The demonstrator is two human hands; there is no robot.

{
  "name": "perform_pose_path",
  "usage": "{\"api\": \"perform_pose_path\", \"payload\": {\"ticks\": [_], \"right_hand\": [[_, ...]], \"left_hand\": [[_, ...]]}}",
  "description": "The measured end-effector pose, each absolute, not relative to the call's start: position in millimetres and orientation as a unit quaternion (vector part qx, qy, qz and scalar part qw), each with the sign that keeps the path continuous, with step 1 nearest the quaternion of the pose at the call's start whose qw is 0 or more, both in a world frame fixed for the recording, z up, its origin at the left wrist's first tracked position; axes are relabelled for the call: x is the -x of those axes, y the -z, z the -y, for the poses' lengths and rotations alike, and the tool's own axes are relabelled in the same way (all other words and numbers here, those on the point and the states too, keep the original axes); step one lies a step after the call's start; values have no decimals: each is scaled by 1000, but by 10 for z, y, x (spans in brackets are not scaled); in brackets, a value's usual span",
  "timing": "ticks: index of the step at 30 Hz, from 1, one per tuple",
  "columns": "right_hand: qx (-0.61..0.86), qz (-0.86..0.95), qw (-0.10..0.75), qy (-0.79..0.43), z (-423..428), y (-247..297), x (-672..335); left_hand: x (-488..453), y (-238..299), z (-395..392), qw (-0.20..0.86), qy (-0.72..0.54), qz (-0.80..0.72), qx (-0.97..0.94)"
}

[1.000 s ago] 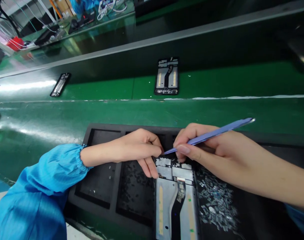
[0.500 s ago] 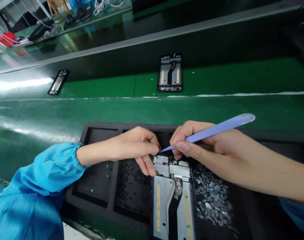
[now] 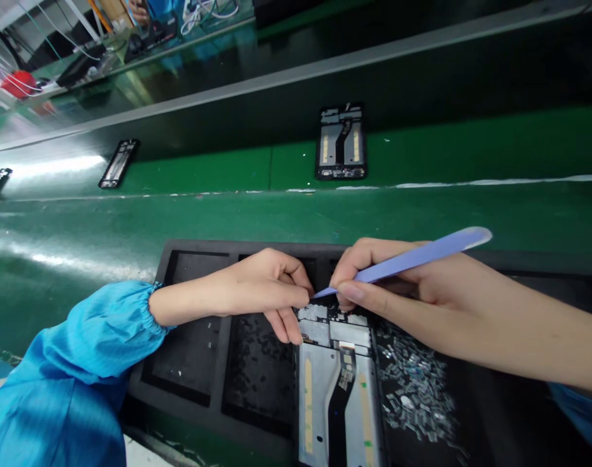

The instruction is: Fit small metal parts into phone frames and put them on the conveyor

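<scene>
Below my hands lies an opened phone (image 3: 315,370), its grey inner plate and black ribbon cable showing, set on a black foam tray (image 3: 214,363). My right hand (image 3: 402,285) pinches a pair of blue-purple tweezers (image 3: 417,259), whose tip points left to the phone's upper edge. My left hand (image 3: 261,292) is at the phone's top left corner. Its thumb and forefinger close together at the tweezers' tip, while the lower fingers touch the phone's side. Whatever is between the thumb and forefinger is hidden.
Right of the phone is a pile of small clear pieces (image 3: 417,389); small dark pieces (image 3: 257,357) fill a left compartment. Beyond the tray, another opened phone (image 3: 342,143) and a narrow phone frame (image 3: 119,163) lie on the green surface. A co-worker's hand (image 3: 139,11) shows far off.
The phones beyond the tray have shifted slightly right in view, and more frames show at the left edge. The tweezers' rear end has dipped a little. A co-worker's hand has appeared.
</scene>
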State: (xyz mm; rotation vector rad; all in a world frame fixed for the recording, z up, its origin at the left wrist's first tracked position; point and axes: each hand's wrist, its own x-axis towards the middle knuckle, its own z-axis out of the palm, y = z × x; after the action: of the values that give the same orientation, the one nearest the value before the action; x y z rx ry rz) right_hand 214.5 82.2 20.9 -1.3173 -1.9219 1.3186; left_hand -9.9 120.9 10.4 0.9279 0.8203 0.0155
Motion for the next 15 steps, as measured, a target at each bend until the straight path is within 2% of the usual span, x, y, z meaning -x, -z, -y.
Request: {"api": "perform_pose_path", "payload": {"ticks": [3,7,10,15], "right_hand": [[450,703,210,-508,-835,-234,-2135],[490,638,314,-504,-884,-277,-2122],[551,585,396,-444,-941,-219,-2152],[570,498,468,-456,-1007,-87,-2192]], "left_hand": [[82,-109,-1201,812,-15,-388,-435],[66,-101,-1186,805,-19,-403,-435],[77,-105,-1183,802,-19,-407,-437],[101,-116,-1187,791,-5,-411,-453]]}}
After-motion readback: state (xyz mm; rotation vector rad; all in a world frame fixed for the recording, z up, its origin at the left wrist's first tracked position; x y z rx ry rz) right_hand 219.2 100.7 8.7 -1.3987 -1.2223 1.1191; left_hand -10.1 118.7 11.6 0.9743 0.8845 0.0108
